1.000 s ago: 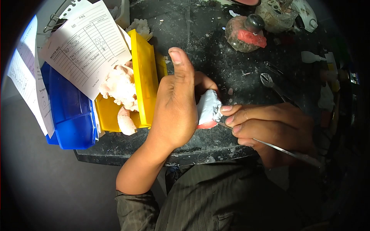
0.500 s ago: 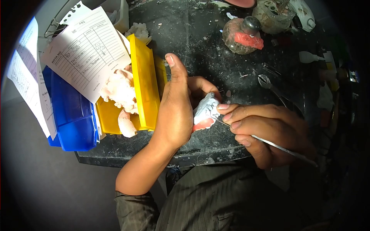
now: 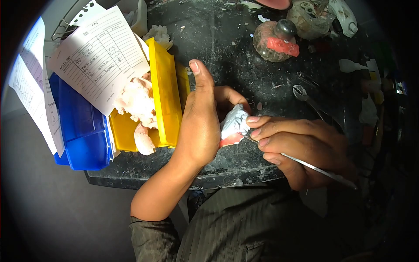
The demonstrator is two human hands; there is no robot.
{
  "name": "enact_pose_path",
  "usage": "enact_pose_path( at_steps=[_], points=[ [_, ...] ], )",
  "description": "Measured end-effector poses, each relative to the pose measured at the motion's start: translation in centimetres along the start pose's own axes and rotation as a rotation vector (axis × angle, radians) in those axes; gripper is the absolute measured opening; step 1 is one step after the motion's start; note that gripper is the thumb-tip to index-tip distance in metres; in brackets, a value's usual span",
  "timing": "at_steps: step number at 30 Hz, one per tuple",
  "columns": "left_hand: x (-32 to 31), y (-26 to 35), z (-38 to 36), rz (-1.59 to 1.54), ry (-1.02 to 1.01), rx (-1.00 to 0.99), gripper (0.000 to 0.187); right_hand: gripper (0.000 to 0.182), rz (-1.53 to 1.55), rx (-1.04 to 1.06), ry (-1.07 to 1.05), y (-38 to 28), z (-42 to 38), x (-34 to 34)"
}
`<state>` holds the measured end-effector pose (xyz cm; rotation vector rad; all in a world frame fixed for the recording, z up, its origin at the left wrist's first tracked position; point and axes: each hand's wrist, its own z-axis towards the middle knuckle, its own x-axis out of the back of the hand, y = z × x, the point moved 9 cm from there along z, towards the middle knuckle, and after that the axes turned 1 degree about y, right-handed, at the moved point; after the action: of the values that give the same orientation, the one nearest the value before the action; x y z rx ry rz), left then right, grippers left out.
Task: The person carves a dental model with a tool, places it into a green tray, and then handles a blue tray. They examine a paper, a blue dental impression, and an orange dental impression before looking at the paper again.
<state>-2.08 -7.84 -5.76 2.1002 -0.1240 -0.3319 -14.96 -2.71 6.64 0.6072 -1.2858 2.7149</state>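
Note:
My left hand (image 3: 198,124) grips a white plaster dental cast (image 3: 233,122) with a pink wax edge along its bottom, held just above the dark bench. The thumb points up and the fingers wrap behind the cast. My right hand (image 3: 301,146) holds a thin metal carving tool (image 3: 314,167); its tip touches the cast's lower right edge. The tool's handle runs out to the lower right past my palm.
A yellow tray (image 3: 166,94) with pale plaster casts (image 3: 137,102) stands left of my left hand, beside a blue tray (image 3: 80,126) and paper order slips (image 3: 98,54). A round holder with red wax (image 3: 277,41), pliers (image 3: 307,98) and scraps lie farther back. The bench edge (image 3: 183,181) runs near my body.
My left hand has turned the cast slightly, so its marked white face shows more. My right hand has shifted a little with the tool tip staying at the cast's lower edge.

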Motion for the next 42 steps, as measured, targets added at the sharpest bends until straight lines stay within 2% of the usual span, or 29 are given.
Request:
enact_pose_path(
  at_steps=[11, 13, 17, 19, 20, 23, 25, 26, 29, 32, 35, 37, 38, 42],
  points=[
    [-0.7, -0.4, 0.1, -0.082, -0.062, 0.030, 0.097, 0.010, -0.012, -0.022, -0.084, -0.1, -0.1, 0.0],
    [-1.1, -0.8, 0.0, -0.194, -0.089, 0.087, 0.098, 0.024, -0.050, 0.021, -0.121, -0.3, -0.2, -0.2],
    [-1.6, -1.2, 0.0, -0.251, -0.112, 0.112, 0.096, 0.024, -0.070, 0.039, -0.147, -0.4, -0.4, -0.6],
    [-1.2, -1.1, 0.0, -0.216, -0.040, 0.127, 0.096, 0.013, -0.060, 0.045, -0.083, -0.4, -0.6, -0.2],
    [-1.2, -1.1, 0.0, -0.214, -0.042, 0.126, 0.096, 0.013, -0.062, 0.046, -0.082, -0.3, -0.4, 0.0],
    [-0.4, -0.3, 0.1, -0.186, 0.038, 0.030, 0.089, 0.014, -0.100, 0.055, -0.049, 0.3, 0.1, 1.0],
    [0.3, -0.1, 0.0, -0.199, 0.171, 0.010, 0.082, 0.018, 0.001, -0.009, -0.045, 1.4, -0.3, 1.5],
    [0.3, -0.2, 0.0, -0.197, 0.169, 0.008, 0.082, 0.020, 0.024, -0.081, -0.073, 1.8, -0.4, 1.5],
    [-0.1, -0.1, -0.1, -0.188, 0.134, -0.038, 0.076, 0.020, 0.181, -0.071, -0.060, 2.6, -0.5, 1.5],
    [-0.5, 0.0, -0.4, -0.280, 0.102, -0.018, 0.077, 0.020, 0.171, -0.059, 0.001, 2.5, -0.3, 0.7],
    [-0.5, -0.1, -0.5, -0.257, 0.147, -0.034, 0.077, 0.016, 0.120, -0.027, -0.050, 1.8, -0.3, 0.0],
    [-0.2, 0.5, -0.4, -0.220, 0.176, -0.154, 0.076, 0.015, 0.047, -0.020, -0.073, 1.1, 0.1, -0.2],
    [-0.1, 0.5, -0.5, -0.220, 0.176, -0.153, 0.076, 0.013, -0.026, -0.014, -0.098, 0.9, 0.2, -0.4],
    [0.1, 1.4, -1.1, -0.107, 0.182, -0.235, 0.070, 0.013, -0.003, -0.021, -0.071, 1.1, 0.0, -0.4]
  ],
)
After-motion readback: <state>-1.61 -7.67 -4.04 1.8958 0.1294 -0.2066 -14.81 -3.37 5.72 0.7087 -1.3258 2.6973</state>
